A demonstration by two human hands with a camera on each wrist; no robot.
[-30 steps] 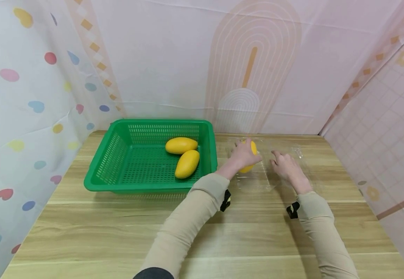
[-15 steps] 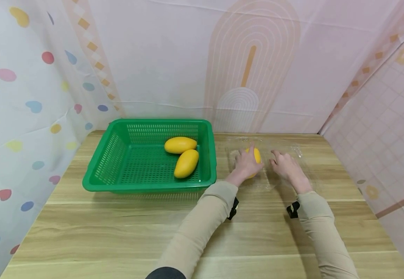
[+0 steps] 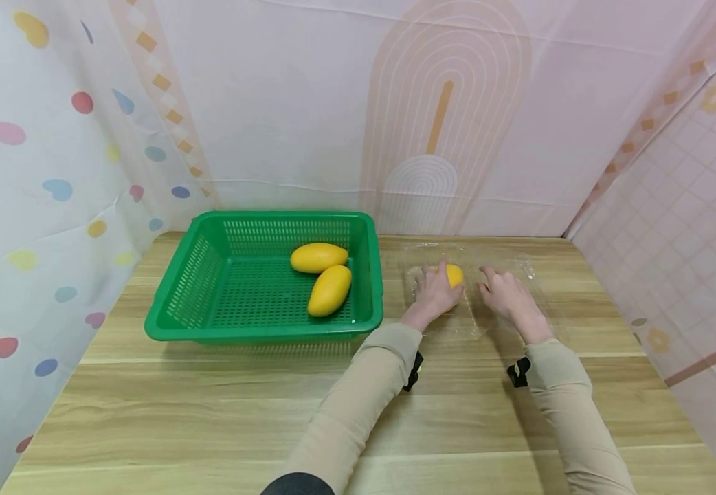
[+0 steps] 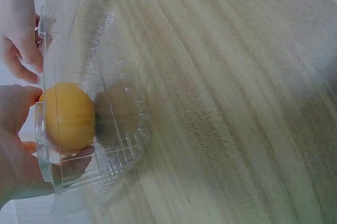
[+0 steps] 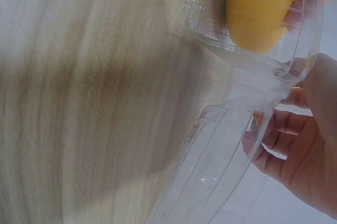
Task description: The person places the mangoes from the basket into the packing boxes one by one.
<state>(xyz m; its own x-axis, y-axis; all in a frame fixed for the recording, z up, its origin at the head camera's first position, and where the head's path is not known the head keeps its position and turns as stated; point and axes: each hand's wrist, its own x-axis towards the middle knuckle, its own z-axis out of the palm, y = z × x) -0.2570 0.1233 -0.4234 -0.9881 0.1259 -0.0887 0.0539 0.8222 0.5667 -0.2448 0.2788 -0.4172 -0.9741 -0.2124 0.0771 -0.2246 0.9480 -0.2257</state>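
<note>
Left hand part-closed, fingers and thumb round 1 yellow mango inside clear container. Right hand just right of those fingers, its own loosely bent at the container's opened lid; pinching or resting, can't tell. Left of left fingers: green basket, 2 more mangoes inside. Beyond all fingers, patterned curtain.

Patterned cloth hangs behind a wood-grain table.

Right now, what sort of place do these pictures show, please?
Probably an indoor tabletop workspace: printed sheets hang behind and beside a wood-grain table, on which a green plastic basket holds two mangoes.
</note>
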